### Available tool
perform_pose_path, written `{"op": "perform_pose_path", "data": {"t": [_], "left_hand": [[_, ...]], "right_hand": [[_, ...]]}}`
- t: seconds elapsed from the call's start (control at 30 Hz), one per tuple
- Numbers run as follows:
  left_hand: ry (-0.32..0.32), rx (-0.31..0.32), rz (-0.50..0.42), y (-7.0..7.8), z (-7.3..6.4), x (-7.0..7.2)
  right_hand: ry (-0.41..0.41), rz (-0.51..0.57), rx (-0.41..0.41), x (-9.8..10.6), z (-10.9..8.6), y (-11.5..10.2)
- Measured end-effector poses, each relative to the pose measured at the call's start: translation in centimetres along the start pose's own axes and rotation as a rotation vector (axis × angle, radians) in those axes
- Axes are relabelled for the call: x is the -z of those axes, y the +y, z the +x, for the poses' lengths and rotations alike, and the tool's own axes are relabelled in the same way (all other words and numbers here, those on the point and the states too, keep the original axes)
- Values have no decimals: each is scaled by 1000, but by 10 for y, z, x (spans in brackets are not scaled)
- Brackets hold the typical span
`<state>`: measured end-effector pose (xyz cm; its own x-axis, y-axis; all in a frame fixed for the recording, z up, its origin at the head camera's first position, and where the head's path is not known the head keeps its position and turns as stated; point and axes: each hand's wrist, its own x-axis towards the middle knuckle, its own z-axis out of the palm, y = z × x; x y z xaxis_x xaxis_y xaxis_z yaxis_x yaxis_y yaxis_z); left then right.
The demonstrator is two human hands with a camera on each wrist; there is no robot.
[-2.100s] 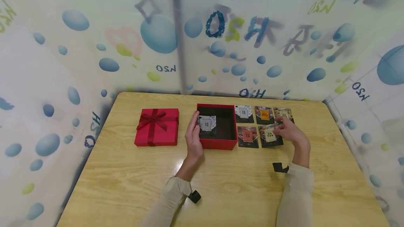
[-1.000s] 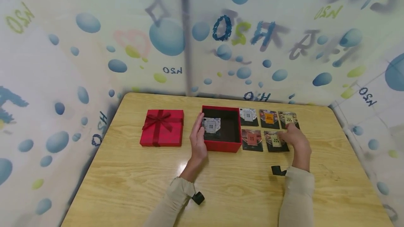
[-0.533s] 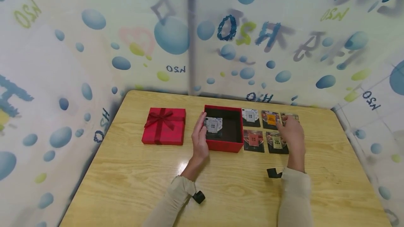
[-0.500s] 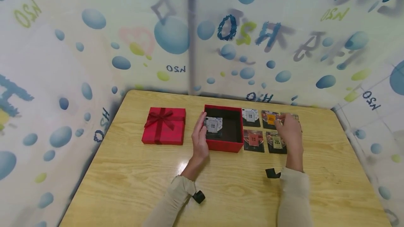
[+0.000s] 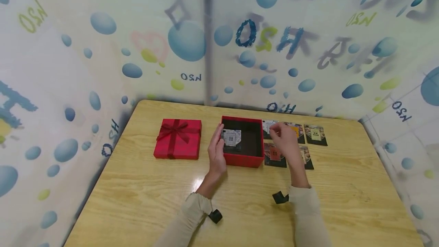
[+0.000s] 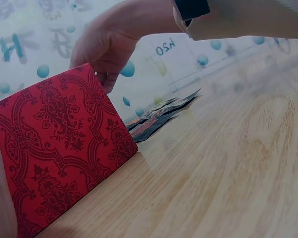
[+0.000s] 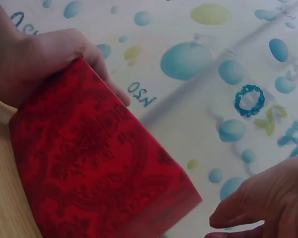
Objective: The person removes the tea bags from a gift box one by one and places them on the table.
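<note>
The open red box (image 5: 244, 159) has a dark inside, and a silver-white packet (image 5: 232, 138) lies in its left part. My left hand (image 5: 217, 155) rests against the box's left side with fingers fairly straight. My right hand (image 5: 287, 139) hovers right of the box, fingers bent and apart, near another silver-white packet (image 5: 268, 125) that it partly covers. In the right wrist view no thing shows between its fingers. Around it lie an orange-labelled packet (image 5: 300, 132), a red-labelled packet (image 5: 274, 154) and two yellow-green-labelled packets, one (image 5: 316, 135) farther right, one (image 5: 307, 157) in front.
A red lid (image 5: 178, 139) with a dark red ribbon bow stands left of the box. All of it sits on a light wooden table (image 5: 247, 209). A patterned wall (image 5: 154, 87) rises behind the table's back edge.
My right hand straightened the front yellow-green packet, let go of it, and moved left over the row to the silver-white packet. My left hand has stayed on the box.
</note>
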<state>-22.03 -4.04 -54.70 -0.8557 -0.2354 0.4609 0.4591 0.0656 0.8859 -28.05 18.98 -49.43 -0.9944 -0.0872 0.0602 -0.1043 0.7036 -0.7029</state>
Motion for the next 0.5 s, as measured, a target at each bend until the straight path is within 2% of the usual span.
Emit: {"op": "perform_pose_path", "data": {"t": [0.27,0.5], "left_hand": [[4,-21,-12,-2,-1,2],[0,-14,-22,-2,0,2]], "right_hand": [[27,43,79,-18,-4,-24],[66,28,93,-22,-4,-27]]}}
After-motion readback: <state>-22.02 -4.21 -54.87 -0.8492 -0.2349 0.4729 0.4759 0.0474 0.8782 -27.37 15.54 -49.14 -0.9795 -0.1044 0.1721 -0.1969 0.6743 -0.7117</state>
